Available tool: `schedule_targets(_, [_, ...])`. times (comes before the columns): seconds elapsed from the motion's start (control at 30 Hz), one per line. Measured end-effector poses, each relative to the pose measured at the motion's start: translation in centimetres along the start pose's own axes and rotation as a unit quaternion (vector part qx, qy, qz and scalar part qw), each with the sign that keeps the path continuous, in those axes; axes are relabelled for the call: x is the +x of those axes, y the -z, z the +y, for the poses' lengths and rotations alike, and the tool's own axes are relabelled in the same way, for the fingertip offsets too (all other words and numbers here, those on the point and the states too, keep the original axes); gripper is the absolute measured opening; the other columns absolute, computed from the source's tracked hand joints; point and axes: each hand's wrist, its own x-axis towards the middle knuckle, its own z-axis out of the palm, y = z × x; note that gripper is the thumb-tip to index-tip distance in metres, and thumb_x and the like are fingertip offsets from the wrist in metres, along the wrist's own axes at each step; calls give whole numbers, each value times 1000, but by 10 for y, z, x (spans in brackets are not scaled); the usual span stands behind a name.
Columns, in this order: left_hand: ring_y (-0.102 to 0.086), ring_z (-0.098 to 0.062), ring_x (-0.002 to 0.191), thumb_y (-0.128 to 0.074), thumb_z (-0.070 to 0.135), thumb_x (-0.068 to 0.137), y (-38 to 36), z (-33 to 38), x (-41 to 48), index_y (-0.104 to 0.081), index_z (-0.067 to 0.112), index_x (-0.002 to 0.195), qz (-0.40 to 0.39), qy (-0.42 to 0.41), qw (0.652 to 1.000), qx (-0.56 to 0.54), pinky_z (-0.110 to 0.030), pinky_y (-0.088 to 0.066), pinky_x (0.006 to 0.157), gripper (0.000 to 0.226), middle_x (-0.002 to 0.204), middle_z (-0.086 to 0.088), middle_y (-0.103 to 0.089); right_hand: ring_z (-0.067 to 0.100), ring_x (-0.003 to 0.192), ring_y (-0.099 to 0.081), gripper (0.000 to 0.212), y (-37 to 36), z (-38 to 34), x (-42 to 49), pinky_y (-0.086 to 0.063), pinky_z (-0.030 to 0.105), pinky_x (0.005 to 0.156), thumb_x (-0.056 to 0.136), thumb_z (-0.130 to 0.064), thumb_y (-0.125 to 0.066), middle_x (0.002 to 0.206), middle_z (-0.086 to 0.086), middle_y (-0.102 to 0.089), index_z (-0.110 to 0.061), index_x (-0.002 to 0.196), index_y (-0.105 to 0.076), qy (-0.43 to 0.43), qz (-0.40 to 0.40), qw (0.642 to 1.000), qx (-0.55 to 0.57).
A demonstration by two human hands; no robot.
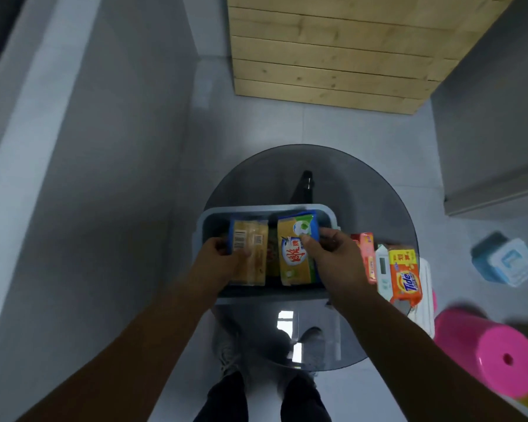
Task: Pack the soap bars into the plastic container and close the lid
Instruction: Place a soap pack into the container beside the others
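A grey-blue plastic container [206, 214] stands on a round dark glass table [363, 184]. Inside it, my left hand [217, 257] grips a yellow soap bar with a barcode [250, 254] on the left side. My right hand [329, 254] holds a yellow, green and blue soap bar [293, 257] beside it on the right side. To the right of the container, on the table, lie a pink soap bar [367, 257], a white package [382, 269] and an orange Tide soap bar [406, 278]. I see no lid that clearly belongs to the container.
A pink stool [494, 354] lies on its side at the lower right. On the floor at the right sits a small blue and white box [506, 260]. A wooden slatted panel [333, 47] stands beyond the table. My feet show beneath the glass.
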Motion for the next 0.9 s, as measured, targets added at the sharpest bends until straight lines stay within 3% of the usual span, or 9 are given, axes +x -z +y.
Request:
schedule_targets(0.17, [-65,-25,104,-75,21,84,1,-9,15,-49,8,132,13,29,999,-17,-36,-58,74,56,123,-10,-64,21,97,-72,12,-25,17,12,-62,38,75,92,-20,-68,101,-2,-72,-25,101,-63,-1,11,1000,-29])
schedule_targets(0.23, [-63,-24,102,-74,19,86,-2,-9,18,-48,6,132,31,23,999,-16,-32,-56,71,54,122,-10,-63,21,100,-71,17,-34,20,19,-62,36,75,92,-20,-68,105,-1,-72,-21,109,-64,8,23,998,-54])
schedule_targets(0.4, [-58,-30,118,-68,20,91,-13,-17,23,-45,4,136,60,25,998,-7,-37,-51,92,53,128,-10,-58,24,108,-68,34,-48,33,34,-59,42,88,92,-21,-68,119,5,-70,-14,125,-62,21,50,992,-110])
schedule_targets(0.53, [-55,-32,123,-65,20,93,-18,-23,27,-42,2,139,90,24,995,21,-33,-46,89,55,137,-17,-54,24,111,-66,38,-57,49,41,-58,43,91,93,-26,-66,120,5,-69,-13,128,-62,55,51,982,-175])
schedule_targets(0.9, [-58,-31,120,-64,22,94,-23,-27,33,-50,0,135,97,9,992,74,-30,-46,87,48,132,-17,-59,22,107,-68,28,-54,56,50,-57,44,92,93,-26,-66,115,3,-73,-17,120,-67,107,53,944,-308])
